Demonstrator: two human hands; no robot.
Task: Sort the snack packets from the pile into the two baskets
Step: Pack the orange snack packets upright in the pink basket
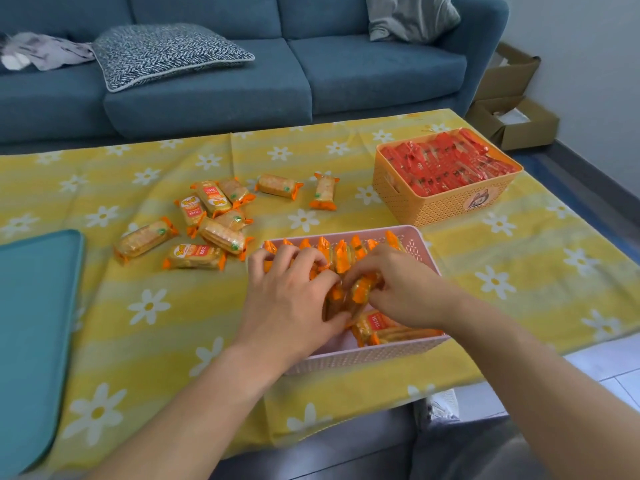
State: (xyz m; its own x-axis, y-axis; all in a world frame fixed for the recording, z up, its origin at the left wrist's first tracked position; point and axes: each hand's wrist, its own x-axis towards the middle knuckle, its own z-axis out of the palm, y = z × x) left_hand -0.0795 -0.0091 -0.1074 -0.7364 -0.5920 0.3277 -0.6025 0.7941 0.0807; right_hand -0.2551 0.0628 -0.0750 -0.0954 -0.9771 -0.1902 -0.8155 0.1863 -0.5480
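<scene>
We judge this the placing step: both hands work inside the near pink basket (363,355). Left hand (287,299) curls its grip over the packet row (341,254) standing on edge; right hand (405,289) pinches an orange packet (360,292) against it. Next calls for reaching the loose pile (207,223), far left on the tabletop (173,341). Orange basket (446,206), far right: full of red packets (446,164).

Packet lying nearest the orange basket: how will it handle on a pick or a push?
The lone packet probably stays stiff through the middle: stacked crackers fill the clear film. Its orange crimped ends look floppy, so poor to pinch. It lies flat on the tablecloth, so a push likely slides it rather than rolls it.
</scene>
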